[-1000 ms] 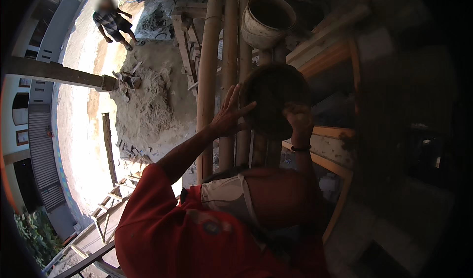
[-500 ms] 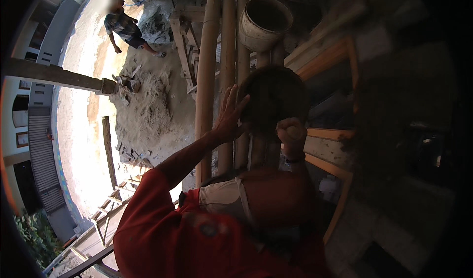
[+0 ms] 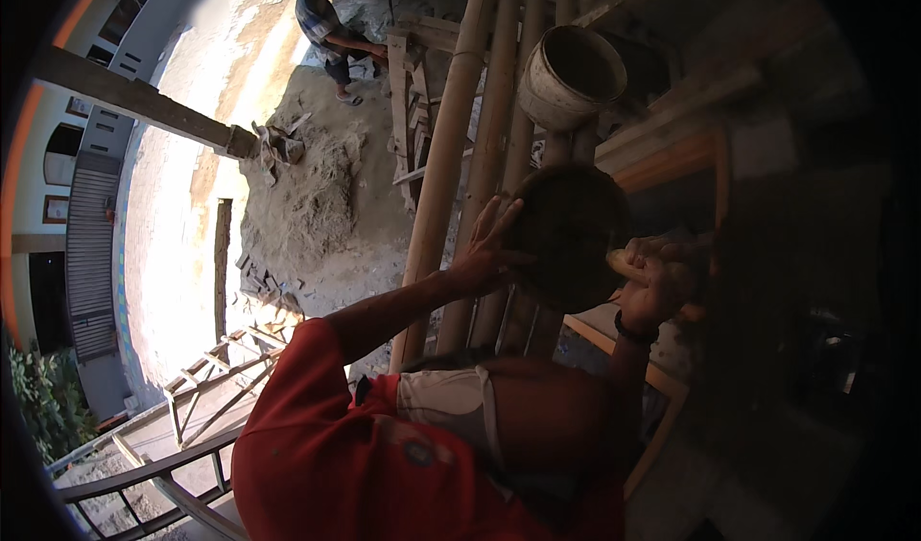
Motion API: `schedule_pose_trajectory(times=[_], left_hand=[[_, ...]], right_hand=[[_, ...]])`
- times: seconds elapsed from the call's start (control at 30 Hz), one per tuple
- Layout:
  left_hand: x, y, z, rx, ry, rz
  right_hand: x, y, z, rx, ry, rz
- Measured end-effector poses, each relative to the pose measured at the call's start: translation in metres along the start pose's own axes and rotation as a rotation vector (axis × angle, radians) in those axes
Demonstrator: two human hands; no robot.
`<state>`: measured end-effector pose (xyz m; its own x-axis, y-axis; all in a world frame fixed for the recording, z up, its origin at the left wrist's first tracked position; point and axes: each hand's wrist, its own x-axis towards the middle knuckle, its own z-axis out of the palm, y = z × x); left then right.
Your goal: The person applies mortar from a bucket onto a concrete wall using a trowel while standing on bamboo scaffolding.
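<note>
A dark, round bucket [image 3: 566, 296] stands on bamboo poles in front of me; shadow hides most of its inside. My left hand [image 3: 491, 248] rests against its left rim, with fingers and thumb stretched apart. At the bucket's right side, my right hand [image 3: 654, 277] is closed around a tool with a pale wooden handle [image 3: 625, 266]. The working end of that tool is lost in the dark. A dark band circles my right wrist.
A pale, stained bucket [image 3: 566, 95] stands farther along the bamboo poles [image 3: 451, 148]. Orange-edged frames [image 3: 721, 181] lie to the right. Below left are a sand heap [image 3: 321, 176], a ladder-like wooden frame [image 3: 206, 378] and another person [image 3: 321, 23] near a wooden trestle [image 3: 401, 109].
My right hand has moved right, away from the bucket's middle, with the wooden handle. My left hand stays at the rim. The view has shifted, and the other person now reaches toward the trestle.
</note>
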<state>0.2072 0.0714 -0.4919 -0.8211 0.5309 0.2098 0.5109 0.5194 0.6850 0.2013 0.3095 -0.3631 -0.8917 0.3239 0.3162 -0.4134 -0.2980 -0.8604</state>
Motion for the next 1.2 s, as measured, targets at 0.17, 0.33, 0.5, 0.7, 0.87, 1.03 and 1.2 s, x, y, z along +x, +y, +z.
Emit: schedule_pose_trajectory(times=[0.17,0.33,0.5,0.7,0.87,1.03,1.2], left_hand=[[0.039,0.015,0.005,0.025,0.173,-0.206],[0.044,0.001,-0.001,0.040,0.331,-0.394],[0.024,-0.031,0.003,-0.925,0.098,-0.726],[0.039,-0.023,0.000,-0.842,0.052,-0.680],[0.030,-0.024,-0.009,-0.896,0.058,-0.671],[0.046,-0.009,-0.029,-0.770,-0.013,-0.733],[0.047,-0.013,-0.016,-0.927,-0.012,-0.688]], right_hand=[[-0.032,0.048,-0.002,-0.485,-0.032,0.286],[0.007,0.017,-0.022,-0.412,-0.050,-0.064],[0.046,0.004,-0.015,-0.672,-0.096,-0.513],[0.017,0.074,-0.046,-0.982,-0.298,-0.620],[-0.028,0.040,-0.005,0.023,-0.174,0.105],[-0.018,0.018,0.012,-0.171,-0.179,0.112],[-0.059,0.059,-0.036,-0.248,-0.114,0.237]])
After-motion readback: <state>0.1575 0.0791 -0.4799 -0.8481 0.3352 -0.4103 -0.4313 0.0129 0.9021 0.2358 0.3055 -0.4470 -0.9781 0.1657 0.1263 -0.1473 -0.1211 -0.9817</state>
